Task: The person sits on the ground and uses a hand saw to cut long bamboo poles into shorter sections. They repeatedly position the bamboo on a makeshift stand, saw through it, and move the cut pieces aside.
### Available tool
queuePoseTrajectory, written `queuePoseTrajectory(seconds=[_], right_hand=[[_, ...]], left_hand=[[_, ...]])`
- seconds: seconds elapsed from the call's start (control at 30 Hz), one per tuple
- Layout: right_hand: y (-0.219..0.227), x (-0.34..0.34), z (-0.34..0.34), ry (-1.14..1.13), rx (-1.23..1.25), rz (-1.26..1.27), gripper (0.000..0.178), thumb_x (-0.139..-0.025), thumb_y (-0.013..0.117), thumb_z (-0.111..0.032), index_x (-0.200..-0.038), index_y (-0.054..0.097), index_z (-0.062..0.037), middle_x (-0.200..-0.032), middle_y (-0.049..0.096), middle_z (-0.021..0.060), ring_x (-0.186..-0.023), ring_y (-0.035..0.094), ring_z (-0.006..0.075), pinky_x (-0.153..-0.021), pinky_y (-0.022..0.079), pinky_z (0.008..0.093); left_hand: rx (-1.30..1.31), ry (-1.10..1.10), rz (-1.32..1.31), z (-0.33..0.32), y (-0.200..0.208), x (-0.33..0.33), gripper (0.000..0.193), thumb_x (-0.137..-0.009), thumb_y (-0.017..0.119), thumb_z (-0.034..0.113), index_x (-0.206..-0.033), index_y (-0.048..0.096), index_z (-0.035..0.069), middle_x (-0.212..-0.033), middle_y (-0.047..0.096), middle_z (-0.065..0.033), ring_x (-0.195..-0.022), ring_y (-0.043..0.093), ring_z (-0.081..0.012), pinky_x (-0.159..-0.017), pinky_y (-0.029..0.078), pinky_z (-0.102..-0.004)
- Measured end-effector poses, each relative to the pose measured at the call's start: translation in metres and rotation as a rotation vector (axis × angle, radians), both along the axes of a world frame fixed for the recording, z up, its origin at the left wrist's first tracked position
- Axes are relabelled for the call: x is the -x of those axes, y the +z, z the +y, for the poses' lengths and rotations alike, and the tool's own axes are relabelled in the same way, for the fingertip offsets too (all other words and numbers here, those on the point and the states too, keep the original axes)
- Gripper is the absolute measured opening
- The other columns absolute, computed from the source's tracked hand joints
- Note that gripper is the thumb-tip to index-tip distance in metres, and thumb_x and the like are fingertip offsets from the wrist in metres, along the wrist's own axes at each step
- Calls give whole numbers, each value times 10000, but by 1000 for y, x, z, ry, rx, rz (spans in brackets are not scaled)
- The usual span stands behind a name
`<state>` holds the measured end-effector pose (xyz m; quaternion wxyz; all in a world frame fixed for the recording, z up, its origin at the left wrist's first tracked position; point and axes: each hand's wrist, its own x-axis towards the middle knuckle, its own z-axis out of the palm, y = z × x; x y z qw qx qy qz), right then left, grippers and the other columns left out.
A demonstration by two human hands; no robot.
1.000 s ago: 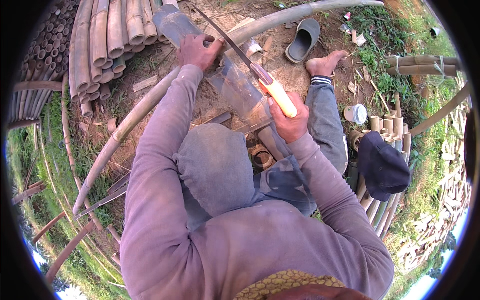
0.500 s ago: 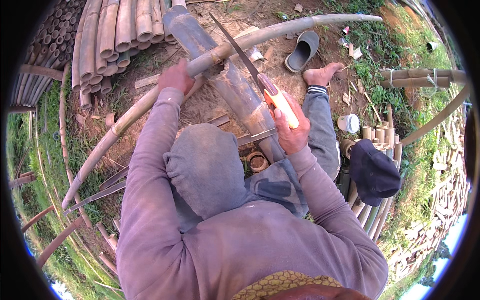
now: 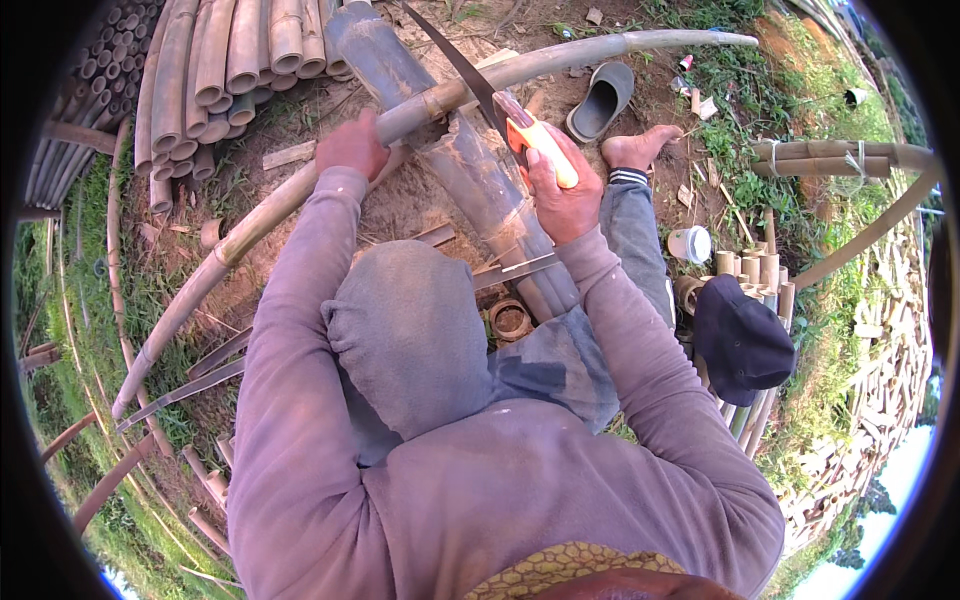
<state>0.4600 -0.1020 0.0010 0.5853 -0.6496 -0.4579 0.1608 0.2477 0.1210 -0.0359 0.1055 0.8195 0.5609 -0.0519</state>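
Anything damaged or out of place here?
Yes: the thick bamboo support looks ragged and chipped near where the curved bamboo pole crosses it. Also, an empty grey clog lies by the bare right foot.

Two hands, one left hand (image 3: 352, 143) and one right hand (image 3: 568, 185), share a bamboo work site with one handsaw (image 3: 478, 85) and one long curved bamboo pole (image 3: 432, 104). Also pictured: one bare foot (image 3: 636, 151), one clog (image 3: 602, 100), one dark cap (image 3: 742, 340), one white tub (image 3: 690, 244) and two horizontal bamboo rails (image 3: 825, 167) bearing two pale ties (image 3: 857, 160). At least six short bamboo lengths (image 3: 750, 267) stand at right; more than a dozen bamboo poles (image 3: 243, 50) fill the near stack at upper left, overlapping too much for an exact count, and dozens of narrower poles (image 3: 102, 68) crowd the far one.
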Motion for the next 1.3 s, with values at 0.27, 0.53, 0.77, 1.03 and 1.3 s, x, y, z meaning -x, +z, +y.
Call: queuePoseTrajectory(seconds=[0.27,0.53,0.77,1.03,1.3], right_hand=[[14,8,-154,-6,162,70,473,-1027,676,-162,-1403,578,107,-1310,704,216,-1185,705,269,-1015,563,384],[-10,1,4,-37,-49,-74,434,-980,768,-162,-1350,659,36,-1221,749,186,-1097,727,195,-951,558,321],[1,10,-87,-31,117,160,452,-1001,707,-122,-1382,603,97,-1274,727,212,-1156,714,240,-988,561,348],[4,9,-95,-13,57,71,464,-1034,694,-172,-1397,591,99,-1255,717,189,-1105,708,216,-934,583,332],[-4,-1,-12,-28,52,136,414,-1002,735,-124,-1356,645,71,-1221,739,157,-1112,689,158,-923,563,299]], left_hand=[[8,-6,26,-1,-1,5,466,-890,752,360,-1281,598,159,-1162,763,-161,-1090,733,-380,-928,582,-511],[3,-7,4,-2,-4,-2,491,-884,752,361,-1308,590,174,-1183,756,-160,-1121,720,-371,-943,574,-510],[-6,-18,19,2,-1,5,460,-901,752,383,-1270,603,151,-1172,760,-167,-1095,737,-378,-928,587,-508],[-10,-17,0,-3,-3,1,451,-898,762,402,-1237,606,149,-1165,762,-164,-1086,738,-384,-921,586,-510],[-4,-13,18,3,-2,3,494,-882,748,359,-1314,591,177,-1180,757,-159,-1112,722,-385,-943,574,-512]])
